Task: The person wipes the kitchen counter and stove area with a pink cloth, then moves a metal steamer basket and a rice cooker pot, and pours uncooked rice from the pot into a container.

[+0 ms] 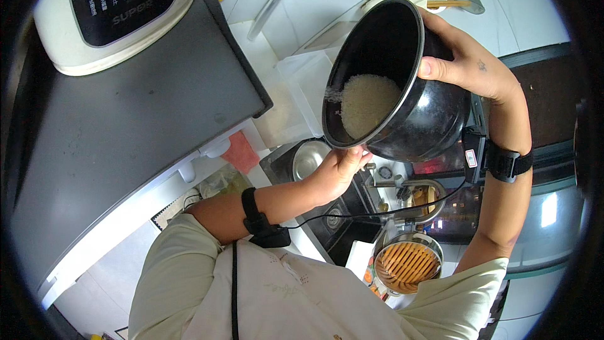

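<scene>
A black rice-cooker inner pot (424,118) with a metal rim is tilted in the air, its mouth facing left. Dry-looking white rice (370,104) lies in its lower part, with some grains spread toward the rim. My right hand (465,59) grips the pot's upper right side, thumb over the rim and fingers partly hidden behind. At the lower rim, my left hand (344,170) holds the pot from underneath, its fingers partly hidden. Beside the pot's mouth, on the left, stands a translucent plastic bin (302,94).
A white appliance (122,63) stands on a dark grey top (141,118) at left. Below my hands are a metal bowl (309,158), a black sink (339,241) and a curved faucet (441,200). A pot with a slatted rack (408,267) is at lower right. A cable runs between my wrist straps.
</scene>
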`<state>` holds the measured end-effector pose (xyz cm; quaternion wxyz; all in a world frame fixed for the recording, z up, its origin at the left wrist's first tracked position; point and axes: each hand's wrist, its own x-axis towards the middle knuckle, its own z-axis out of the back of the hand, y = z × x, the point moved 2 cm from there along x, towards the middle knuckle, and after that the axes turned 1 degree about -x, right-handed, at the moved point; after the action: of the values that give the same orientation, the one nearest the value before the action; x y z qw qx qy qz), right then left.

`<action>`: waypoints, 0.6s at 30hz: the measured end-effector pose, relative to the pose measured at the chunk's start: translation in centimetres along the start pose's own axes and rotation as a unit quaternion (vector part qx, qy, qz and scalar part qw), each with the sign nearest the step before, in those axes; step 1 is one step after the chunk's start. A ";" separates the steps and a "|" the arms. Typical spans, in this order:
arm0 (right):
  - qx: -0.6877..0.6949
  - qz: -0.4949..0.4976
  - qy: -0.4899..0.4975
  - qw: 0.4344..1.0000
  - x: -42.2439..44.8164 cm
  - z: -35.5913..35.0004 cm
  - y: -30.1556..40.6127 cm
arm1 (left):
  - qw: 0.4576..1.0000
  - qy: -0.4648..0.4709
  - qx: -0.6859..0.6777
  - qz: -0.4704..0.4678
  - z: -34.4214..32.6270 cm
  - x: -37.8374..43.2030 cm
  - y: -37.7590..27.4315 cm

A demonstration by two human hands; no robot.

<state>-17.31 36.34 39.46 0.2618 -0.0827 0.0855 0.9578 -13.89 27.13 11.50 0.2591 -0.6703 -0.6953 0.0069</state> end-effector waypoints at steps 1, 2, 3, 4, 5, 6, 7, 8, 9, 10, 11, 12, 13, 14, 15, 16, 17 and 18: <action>0.000 -0.003 0.006 1.000 0.0 0.1 0.1 | 1.000 0.007 -0.001 0.001 -0.1 0.0 -0.1; 0.000 -0.003 0.007 1.000 0.1 0.1 0.1 | 1.000 0.013 -0.001 0.001 -0.3 0.0 -0.2; -0.004 -0.003 0.010 1.000 0.0 0.2 0.2 | 1.000 0.016 -0.001 0.001 -0.9 0.0 -0.6; -0.008 -0.003 0.012 1.000 0.0 0.3 0.2 | 1.000 -0.005 -0.009 -0.004 -1.6 -0.2 -1.0; -0.010 -0.004 0.011 1.000 -0.1 0.4 0.1 | 0.999 -0.026 -0.017 -0.008 -2.1 -0.3 -1.2; -0.007 0.002 0.012 1.000 0.1 0.3 0.0 | 0.999 -0.026 -0.016 -0.012 -1.8 -0.3 -1.0; -0.005 0.008 0.014 1.000 0.2 0.3 0.1 | 1.000 -0.013 -0.019 -0.018 -1.2 -0.3 -0.6; -0.007 0.011 0.014 1.000 0.3 0.4 0.2 | 0.999 0.000 -0.022 -0.024 -0.8 -0.2 -0.3; -0.007 0.008 0.012 1.000 0.2 0.3 0.2 | 0.999 0.000 -0.022 -0.024 -0.6 -0.2 -0.1; -0.008 0.005 0.011 1.000 0.2 0.3 0.1 | 0.999 0.007 -0.023 -0.026 -0.4 -0.2 0.0; -0.008 0.005 0.011 1.000 0.3 0.2 0.0 | 0.999 0.014 -0.024 -0.029 -0.3 -0.2 0.2; 0.007 0.008 0.010 1.000 0.3 0.1 -0.1 | 0.999 0.014 -0.024 -0.028 -0.4 -0.2 0.2; 0.022 0.011 0.009 1.000 0.3 0.0 -0.2 | 0.999 0.004 -0.029 -0.030 -0.5 -0.2 0.2; 0.022 0.011 0.009 1.000 0.3 0.1 -0.3 | 0.999 -0.007 -0.035 -0.031 -0.5 -0.2 0.2; 0.015 0.014 0.007 1.000 0.3 0.1 -0.4 | 0.999 -0.007 -0.035 -0.030 -0.6 -0.1 0.2; 0.009 0.018 0.006 1.000 0.3 0.2 -0.6 | 0.999 -0.010 -0.037 -0.029 -0.6 0.0 0.1; 0.010 0.017 0.005 1.000 0.4 0.3 -0.5 | 0.999 -0.012 -0.039 -0.028 -0.6 0.1 0.1; 0.010 0.016 0.013 1.000 0.5 0.4 -0.1 | 0.999 -0.012 -0.040 -0.029 -0.5 0.1 0.1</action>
<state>-17.75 36.78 39.68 0.2458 -0.0909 0.1002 0.9598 -13.60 27.07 11.91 0.2237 -0.6597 -0.7172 -0.0198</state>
